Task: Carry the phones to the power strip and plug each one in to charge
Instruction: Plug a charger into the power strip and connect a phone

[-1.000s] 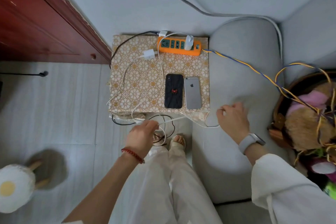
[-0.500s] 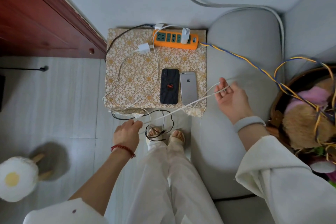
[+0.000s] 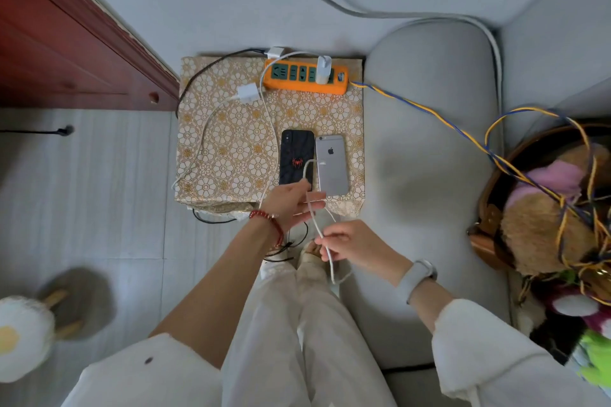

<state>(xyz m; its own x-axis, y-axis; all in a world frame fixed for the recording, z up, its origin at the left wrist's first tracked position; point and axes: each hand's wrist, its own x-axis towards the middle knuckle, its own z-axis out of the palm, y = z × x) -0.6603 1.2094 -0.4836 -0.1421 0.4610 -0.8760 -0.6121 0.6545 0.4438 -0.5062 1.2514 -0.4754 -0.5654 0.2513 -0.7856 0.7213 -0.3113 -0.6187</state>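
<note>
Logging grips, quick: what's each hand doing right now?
Left hand: pinching the white cable near its plug end.
Right hand: gripping the same cable lower down.

The power strip [image 3: 305, 78] is smooth orange plastic. The black phone [image 3: 296, 158] looks matt and textured, the silver phone [image 3: 332, 168] satin metal. Floral cloth covers the desk [image 3: 231, 149]; the sofa [image 3: 429, 142] is grey fabric.
</note>
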